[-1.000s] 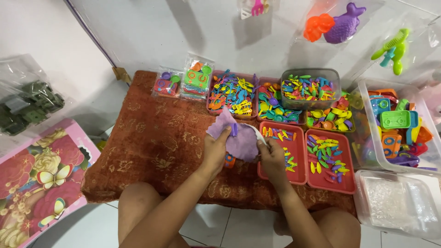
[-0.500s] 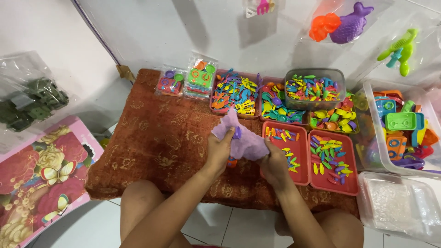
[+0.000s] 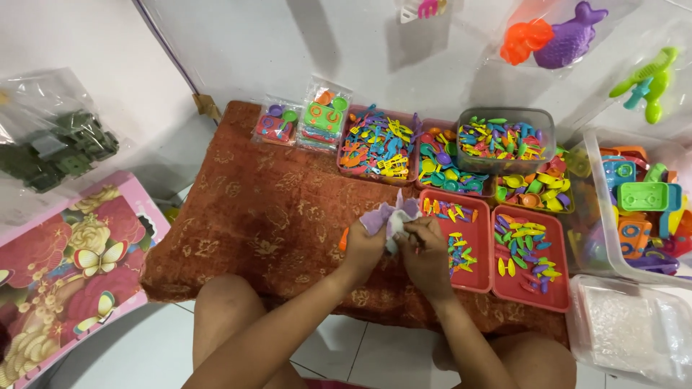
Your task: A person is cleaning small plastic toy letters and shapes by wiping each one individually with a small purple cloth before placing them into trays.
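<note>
Above the rust-red cushion [image 3: 267, 216], my left hand [image 3: 366, 248] and right hand [image 3: 425, 252] both close tight on a bunched purple cloth [image 3: 389, 216], gripping it between them with something white [image 3: 395, 229] showing in its folds. The bundle sits just left of a red tray [image 3: 472, 277] of small coloured toy pieces; an orange piece [image 3: 344, 239] peeks out beside my left hand.

Home floor, sorted toy trays [image 3: 455, 248]
</note>
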